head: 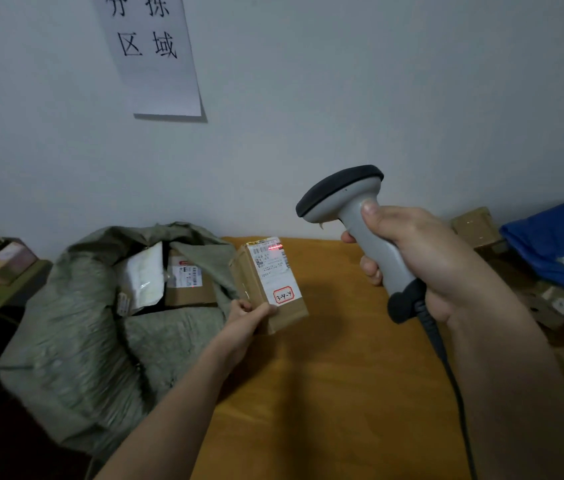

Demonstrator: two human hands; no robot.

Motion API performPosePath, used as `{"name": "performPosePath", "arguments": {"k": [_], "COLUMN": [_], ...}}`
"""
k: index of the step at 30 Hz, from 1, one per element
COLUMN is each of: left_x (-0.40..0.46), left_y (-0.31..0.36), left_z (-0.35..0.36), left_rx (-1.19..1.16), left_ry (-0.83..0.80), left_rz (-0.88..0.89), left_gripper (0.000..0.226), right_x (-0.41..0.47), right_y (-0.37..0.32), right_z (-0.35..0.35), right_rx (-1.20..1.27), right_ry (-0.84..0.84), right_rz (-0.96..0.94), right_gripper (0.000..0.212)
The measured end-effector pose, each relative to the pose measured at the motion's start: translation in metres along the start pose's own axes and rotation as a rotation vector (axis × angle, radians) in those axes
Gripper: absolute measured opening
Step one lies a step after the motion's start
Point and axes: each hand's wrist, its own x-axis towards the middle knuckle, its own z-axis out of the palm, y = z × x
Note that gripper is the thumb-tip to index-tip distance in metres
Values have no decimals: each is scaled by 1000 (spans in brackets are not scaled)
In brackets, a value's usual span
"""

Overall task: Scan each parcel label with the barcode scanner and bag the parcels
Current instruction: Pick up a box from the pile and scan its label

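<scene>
Holding a small cardboard parcel [266,285] by its near end at frame centre, above the orange worktop [336,393], left hand [244,322] grip clamped. Right hand [422,258] grip wrapped on barcode scanner [360,220]; red line on label [273,268]. Green sack [76,327] lower left, holding parcels.

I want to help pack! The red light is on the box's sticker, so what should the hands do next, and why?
Probably the left hand should carry the small cardboard parcel over to the open grey-green sack and drop it in. The scanner, held by the right hand, already shines its red line on the label's barcode, and other parcels already lie inside the sack.
</scene>
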Motion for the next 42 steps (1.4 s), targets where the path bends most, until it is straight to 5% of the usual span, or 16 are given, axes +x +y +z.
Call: {"name": "performPosePath", "arguments": {"k": [5, 9, 16, 19, 29, 42], "left_x": [1, 12, 51, 55, 43, -41], "left_y": [9, 27, 53, 47, 6, -119], "left_z": [-45, -88, -125, -102, 81, 385], "left_rx": [44, 144, 444, 596, 981, 1214], "left_ry": [65, 320, 843, 907, 440, -395], "left_rz": [51, 117, 4, 11, 488, 628], "left_gripper": [82, 68, 104, 91, 59, 73], "right_x": [20, 31, 36, 32, -12, -106], "right_y": [12, 32, 64, 76, 118, 191], "right_z": [40, 55, 34, 11, -104, -349], "right_rx": [159, 272, 314, 339, 355, 400], "right_ry": [-95, -92, 23, 86, 355, 567], "right_rz": [108, 220, 334, 363, 415, 358], "right_gripper": [39, 42, 44, 47, 39, 33]}}
